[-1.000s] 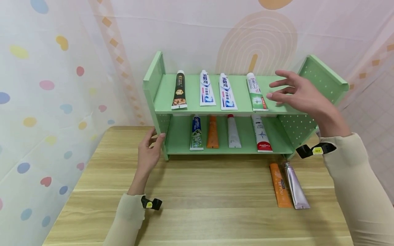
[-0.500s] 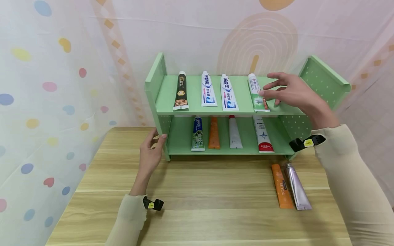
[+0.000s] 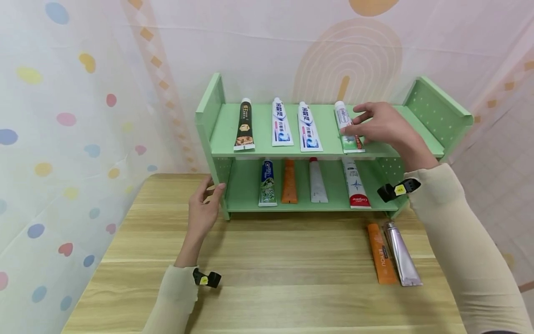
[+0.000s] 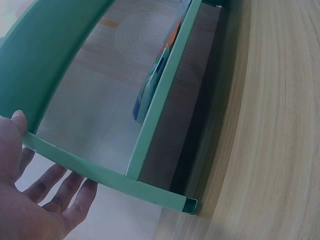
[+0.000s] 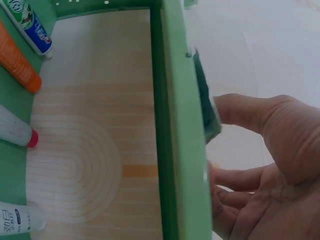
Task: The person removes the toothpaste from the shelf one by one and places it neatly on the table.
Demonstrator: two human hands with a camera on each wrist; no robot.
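Observation:
My left hand [image 3: 203,211] grips the left side panel of the green two-tier shelf [image 3: 288,152]; in the left wrist view the thumb is on one face, the fingers on the other. My right hand [image 3: 377,123] is over the top tier at the white and green toothpaste tube [image 3: 350,144]. Its thumb [image 5: 245,111] lies across this tube, while the other fingers stand apart from it on its right side. Left of it on the top tier lie a black toothpaste tube [image 3: 244,127] and two white and blue toothpaste tubes [image 3: 282,127].
The lower tier holds a blue and green tube [image 3: 267,185], an orange tube [image 3: 289,183], a white red-capped tube [image 3: 318,183] and a Colgate tube [image 3: 356,185]. On the wooden table [image 3: 292,278], another orange tube [image 3: 381,255] and a silvery tube [image 3: 402,255] lie in front.
My right hand has moved left, from beside the white and green toothpaste tube until its thumb crosses the tube. The left hand stays on the side panel, and the tubes keep their places.

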